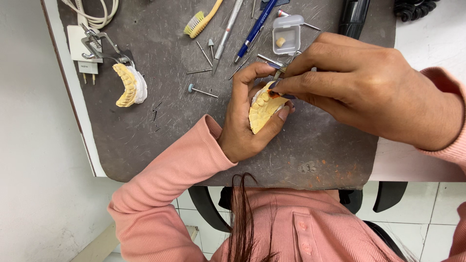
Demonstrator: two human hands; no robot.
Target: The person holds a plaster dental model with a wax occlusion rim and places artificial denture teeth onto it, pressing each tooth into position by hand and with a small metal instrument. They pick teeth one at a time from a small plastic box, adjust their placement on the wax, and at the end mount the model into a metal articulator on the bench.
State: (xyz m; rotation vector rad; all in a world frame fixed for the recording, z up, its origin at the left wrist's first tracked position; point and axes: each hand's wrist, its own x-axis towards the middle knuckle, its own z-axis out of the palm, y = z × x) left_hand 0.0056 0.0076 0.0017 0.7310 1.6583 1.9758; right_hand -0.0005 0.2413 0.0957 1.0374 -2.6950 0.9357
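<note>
Centre frame, my left hand (242, 123) cups the yellow plaster tooth model (262, 110) over the grey tabletop (160, 121); right hand (359, 85) fingers pinch a thin metal tool (277, 73) against it. I'd go slow, light pressure.

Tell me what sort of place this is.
Probably a dental lab bench: the left hand holds a yellow tooth model, a second model lies on the mat, and burs lie nearby.
</note>
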